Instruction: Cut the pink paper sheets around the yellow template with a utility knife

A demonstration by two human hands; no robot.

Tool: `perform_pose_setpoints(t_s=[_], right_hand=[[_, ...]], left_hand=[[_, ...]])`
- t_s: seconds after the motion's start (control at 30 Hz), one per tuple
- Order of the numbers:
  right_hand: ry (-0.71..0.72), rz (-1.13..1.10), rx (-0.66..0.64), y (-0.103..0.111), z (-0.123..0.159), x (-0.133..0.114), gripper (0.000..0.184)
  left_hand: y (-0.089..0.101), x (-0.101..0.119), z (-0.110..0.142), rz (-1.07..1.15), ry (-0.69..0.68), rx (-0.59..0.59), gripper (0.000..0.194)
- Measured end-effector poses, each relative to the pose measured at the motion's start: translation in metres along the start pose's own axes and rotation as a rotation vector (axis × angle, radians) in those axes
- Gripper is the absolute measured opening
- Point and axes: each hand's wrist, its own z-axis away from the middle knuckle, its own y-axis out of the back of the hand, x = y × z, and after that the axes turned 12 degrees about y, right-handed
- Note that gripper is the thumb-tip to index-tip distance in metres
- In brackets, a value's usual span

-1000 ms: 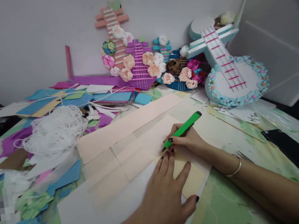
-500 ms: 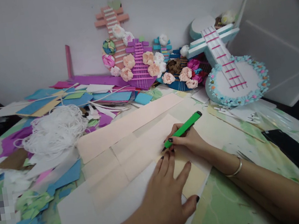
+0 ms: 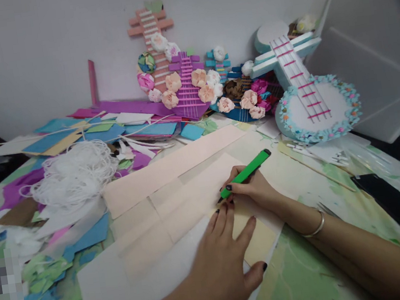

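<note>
My right hand (image 3: 252,190) grips a green pen-like tool (image 3: 245,173), its tip resting on the cream foam sheets (image 3: 176,193) in the middle of the table. My left hand (image 3: 223,261) lies flat with fingers spread, pressing down a pale yellow piece (image 3: 260,243) and the white sheet (image 3: 130,289) beneath it. The fingertips of the left hand sit just below the tool's tip. A bangle circles my right wrist.
A tangle of white cord (image 3: 73,175) and coloured paper scraps (image 3: 53,270) fill the left. Foam guitar models with paper flowers (image 3: 187,87) lean on the back wall; a light blue one (image 3: 312,104) lies right. A black object (image 3: 397,206) and white boards (image 3: 367,47) stand at right.
</note>
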Motion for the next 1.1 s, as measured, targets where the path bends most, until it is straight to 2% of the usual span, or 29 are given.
perform_pose_setpoints(t_s=[1.1], right_hand=[[0.016, 0.075, 0.006, 0.0008, 0.0005, 0.0007, 0.025]], left_hand=[[0.0012, 0.0007, 0.0001, -0.019, -0.010, 0.006, 0.068]])
